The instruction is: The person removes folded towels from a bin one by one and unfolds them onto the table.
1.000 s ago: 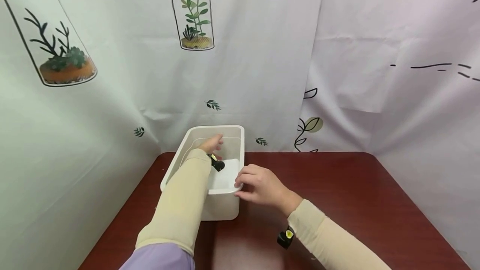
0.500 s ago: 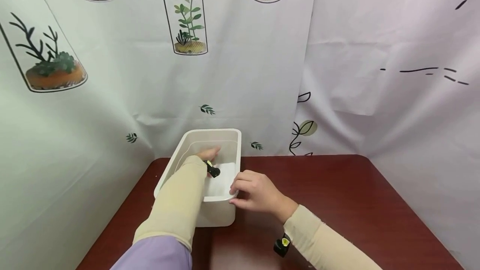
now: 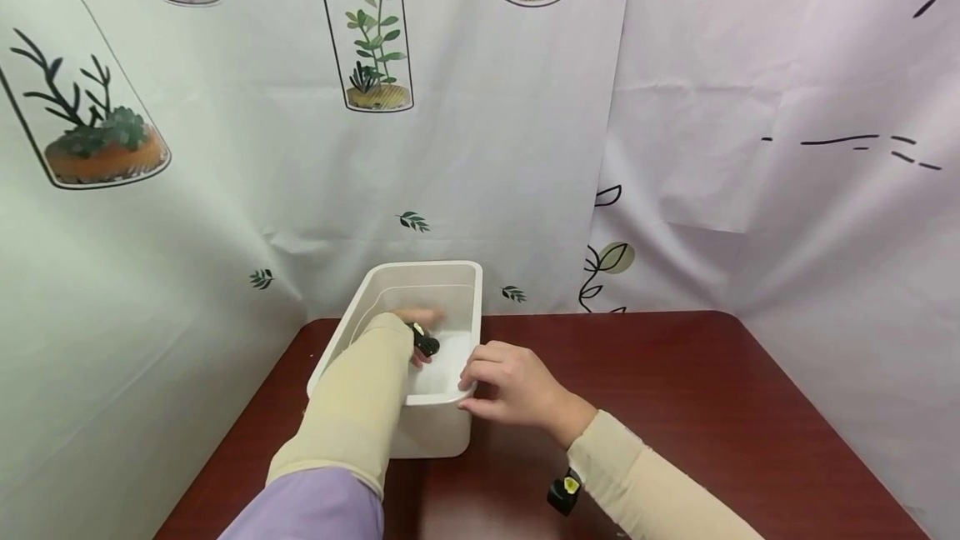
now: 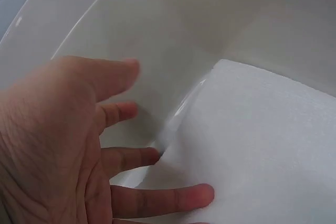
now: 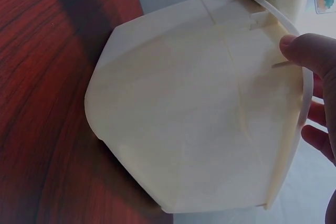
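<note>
A white plastic bin (image 3: 431, 432) stands on the table. A flat white sheet (image 4: 262, 135) lies at its bottom; whether it is cloth, paper or foam I cannot tell. My left hand (image 3: 418, 318) reaches down inside the bin, slightly blurred. In the left wrist view, its fingers (image 4: 197, 196) are spread and nearly straight, lying over or on the edge of the sheet along the bin's wall. With thumb outside and fingers inside, my right hand (image 3: 513, 382) grips the rim at the near right corner, as the right wrist view shows.
The dark red wooden table (image 3: 645, 407) extends to the right of the bin. White fabric with printed plants (image 3: 517, 157) hangs behind and on both sides. The bin stands near the back left, close to the fabric. Small black cameras (image 3: 564, 492) are worn on the wrists.
My left hand has sunk lower into the bin, its fingers now down near the sheet. The head view has shifted slightly. My right hand keeps its hold on the rim.
</note>
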### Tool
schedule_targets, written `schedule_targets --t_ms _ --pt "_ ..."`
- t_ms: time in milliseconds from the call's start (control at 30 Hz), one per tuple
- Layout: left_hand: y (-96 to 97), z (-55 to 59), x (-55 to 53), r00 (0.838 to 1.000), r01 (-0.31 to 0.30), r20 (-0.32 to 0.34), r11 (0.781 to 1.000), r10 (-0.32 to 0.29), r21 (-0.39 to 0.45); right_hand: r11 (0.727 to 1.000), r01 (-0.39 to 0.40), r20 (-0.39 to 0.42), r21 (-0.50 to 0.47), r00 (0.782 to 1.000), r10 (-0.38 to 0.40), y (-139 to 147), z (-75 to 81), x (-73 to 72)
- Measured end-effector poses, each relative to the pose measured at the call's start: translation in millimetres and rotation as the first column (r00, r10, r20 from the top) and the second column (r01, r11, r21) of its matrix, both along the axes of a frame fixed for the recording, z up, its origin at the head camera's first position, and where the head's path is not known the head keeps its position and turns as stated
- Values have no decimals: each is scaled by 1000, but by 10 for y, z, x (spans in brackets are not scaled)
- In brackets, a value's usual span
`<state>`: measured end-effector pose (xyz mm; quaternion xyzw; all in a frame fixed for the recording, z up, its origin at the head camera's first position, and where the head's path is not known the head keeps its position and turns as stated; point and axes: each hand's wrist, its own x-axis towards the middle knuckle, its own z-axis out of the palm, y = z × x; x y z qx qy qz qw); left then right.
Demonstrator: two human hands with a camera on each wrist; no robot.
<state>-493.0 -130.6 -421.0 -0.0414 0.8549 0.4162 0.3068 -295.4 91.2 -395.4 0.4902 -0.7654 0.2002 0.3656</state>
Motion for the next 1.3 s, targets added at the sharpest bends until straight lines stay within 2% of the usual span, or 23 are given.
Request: schedule_targets --t_ms 100,167,233,367,467,567,667,767,833,933,1033,1067,1200,1300 --pt "28 24 61 997 -83 -3 997 83 -10 1000 7 3 2 1000 -7 12 11 4" --pt "61 76 128 997 -69 -19 997 69 -38 1000 9 7 1 1000 -9 20 12 7" --pt "92 134 203 998 -49 -30 997 48 -59 1000 11 11 -1 1000 -11 27 13 12" --pt "115 208 307 998 52 -40 997 -55 -59 1000 9 18 0 1000 -9 35 9 14" --pt "71 187 293 993 117 -32 993 -116 2 1000 7 24 3 1000 -7 38 8 12" --pt "27 145 229 993 121 -9 991 -121 55 1000 7 23 4 1000 -7 40 7 6" --pt "6 222 294 994 109 -4 989 -109 105 1000 11 27 4 1000 -11 45 6 2" --pt "33 413 492 994 114 -13 988 -113 107 1000 5 31 4 999 -5 49 -1 -3" --pt "35 488 562 992 128 -20 985 -127 115 1000 -1 33 4 999 1 48 -2 -6" --pt "22 476 521 990 139 -31 983 -137 120 1000 -7 31 -1 1000 7 46 4 -13" --pt "-4 356 337 989 146 -37 982 -142 122 1000 -2 31 -6 1000 2 47 13 -20" --pt "-22 295 246 988 152 -44 981 -148 123 1000 0 28 -8 1000 0 46 15 -23" --pt "-55 164 -19 985 160 -75 986 -156 54 1000 8 38 -8 999 -8 38 10 -44" --pt "-65 162 -123 981 168 -100 986 -169 -15 1000 13 43 -7 999 -13 27 5 -64"
